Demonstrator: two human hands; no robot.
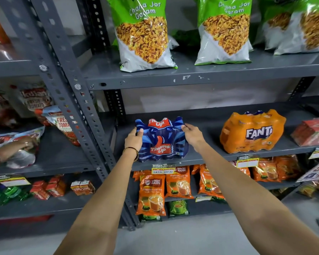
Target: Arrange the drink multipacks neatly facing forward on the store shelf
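Note:
A blue Thums Up multipack (161,142) stands on the grey middle shelf (206,157), near its left end, label facing me. My left hand (133,138) grips its upper left side and my right hand (191,134) grips its upper right corner. An orange Fanta multipack (251,132) stands farther right on the same shelf, label forward and turned slightly. A bare stretch of shelf separates the two packs.
A red pack (312,132) lies at the shelf's right end. Green snack bags (143,34) stand on the shelf above, orange tea packets (152,195) below. A slotted upright post (72,100) borders the left. Another person's hand (25,143) reaches into the neighbouring rack.

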